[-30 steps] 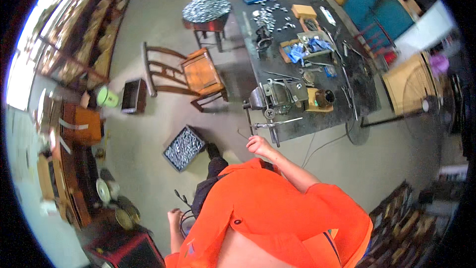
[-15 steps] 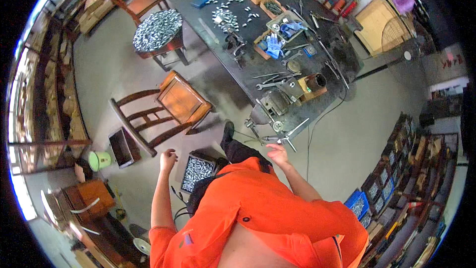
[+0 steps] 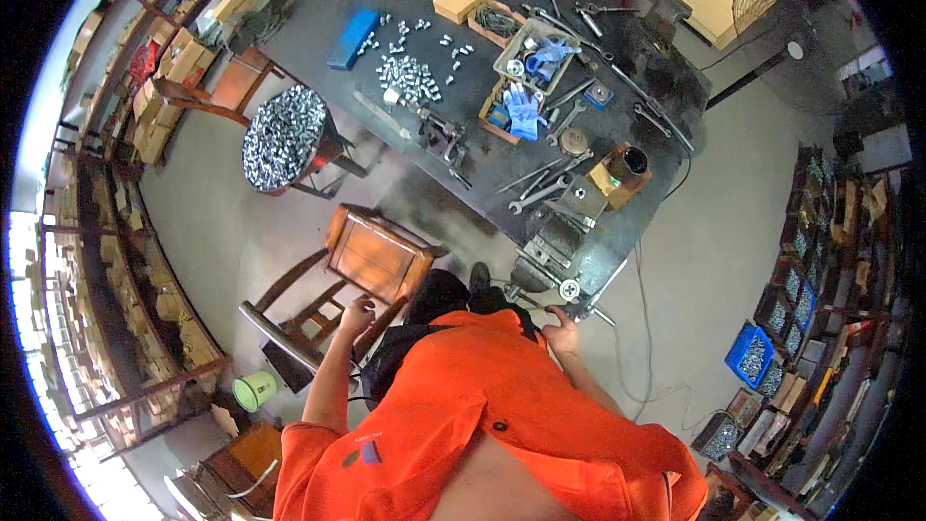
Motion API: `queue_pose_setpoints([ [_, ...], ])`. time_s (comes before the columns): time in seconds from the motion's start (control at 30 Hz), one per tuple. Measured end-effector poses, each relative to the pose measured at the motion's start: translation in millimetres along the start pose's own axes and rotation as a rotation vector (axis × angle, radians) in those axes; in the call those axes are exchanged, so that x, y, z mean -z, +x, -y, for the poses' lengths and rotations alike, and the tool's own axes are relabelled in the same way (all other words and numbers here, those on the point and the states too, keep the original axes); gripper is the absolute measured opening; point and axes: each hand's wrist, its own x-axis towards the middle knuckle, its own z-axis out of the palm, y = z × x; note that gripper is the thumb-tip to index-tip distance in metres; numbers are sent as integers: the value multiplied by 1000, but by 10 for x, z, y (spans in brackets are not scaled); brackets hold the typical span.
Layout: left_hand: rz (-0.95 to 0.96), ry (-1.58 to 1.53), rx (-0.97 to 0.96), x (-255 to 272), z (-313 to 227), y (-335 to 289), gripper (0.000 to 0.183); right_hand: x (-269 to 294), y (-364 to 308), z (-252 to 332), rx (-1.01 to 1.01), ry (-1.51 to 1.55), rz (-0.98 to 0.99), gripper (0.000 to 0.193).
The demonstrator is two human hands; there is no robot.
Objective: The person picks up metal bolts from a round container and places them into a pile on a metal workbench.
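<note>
My left hand (image 3: 357, 316) hangs beside the wooden chair (image 3: 378, 260), over its near side, with loosely curled fingers and nothing visible in them. Whether it touches the chair I cannot tell. Near the bench vise (image 3: 552, 256) at the table's near corner is my right hand (image 3: 561, 332), its fingers partly spread and no object seen in it. It is close to the vise's handle bar (image 3: 603, 315); contact is unclear. Open-end wrenches (image 3: 540, 195) and a small box with a dark round tin (image 3: 632, 162) lie behind the vise.
The dark worktable (image 3: 318, 53) bears a pile of metal fittings (image 3: 410, 79), a blue box (image 3: 353, 39), blue gloves (image 3: 524, 111) and a clamp (image 3: 442, 140). Fittings heap on a round seat (image 3: 285, 138). Shelves line both sides. A cable (image 3: 644, 328) trails over the floor at right.
My view has shifted, and I am closer to the chair and the table corner. My left hand now overlaps the chair; my right hand has lowered beside the vise. The floor box of fittings is hidden.
</note>
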Motion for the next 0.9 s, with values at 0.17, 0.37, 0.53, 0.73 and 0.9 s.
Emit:
queue_pose_setpoints([
  [0.17, 48, -26, -152, 272, -551, 487, 32, -147, 63, 9, 116, -45, -240, 50],
  [0.37, 89, 390, -244, 546, -1257, 1042, 31, -67, -29, 63, 1, 123, -507, 50],
  [0.53, 177, 511, -513, 790, -1437, 1588, 24, 176, -285, 738, -125, 390, -524, 50],
  [0.73, 376, 633, -666, 1018, -2158, 2559, 20, -120, -399, 1786, 216, -10, -320, 50],
  [0.9, 335, 541, -786, 1283, -2705, 3253, 20, -1212, 265, 2521, 124, 165, -114, 46],
])
